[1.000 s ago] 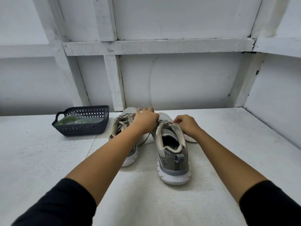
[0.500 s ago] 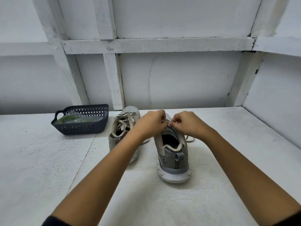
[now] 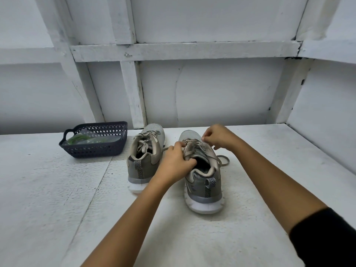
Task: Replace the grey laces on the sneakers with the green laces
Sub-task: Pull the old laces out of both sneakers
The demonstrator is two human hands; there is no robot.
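Note:
Two grey sneakers stand heel-toward-me on the white table. The left sneaker (image 3: 144, 158) has its grey lace tied in a bow. My left hand (image 3: 176, 162) grips the collar and tongue of the right sneaker (image 3: 204, 182). My right hand (image 3: 217, 136) pinches the grey lace (image 3: 223, 160) near the sneaker's upper eyelets; a loose loop of that lace trails onto the table to the right. Green laces (image 3: 77, 140) lie in a clear bag inside the dark basket (image 3: 96, 150) at the left.
The white table (image 3: 48, 199) runs to a white panelled wall behind the shoes and a side wall (image 3: 327, 122) at the right. The basket stands close to the left sneaker's toe side.
My left hand has dropped from the lace to the right sneaker's collar. My right hand has shifted forward over the eyelets, and the lace now hangs loose on the right.

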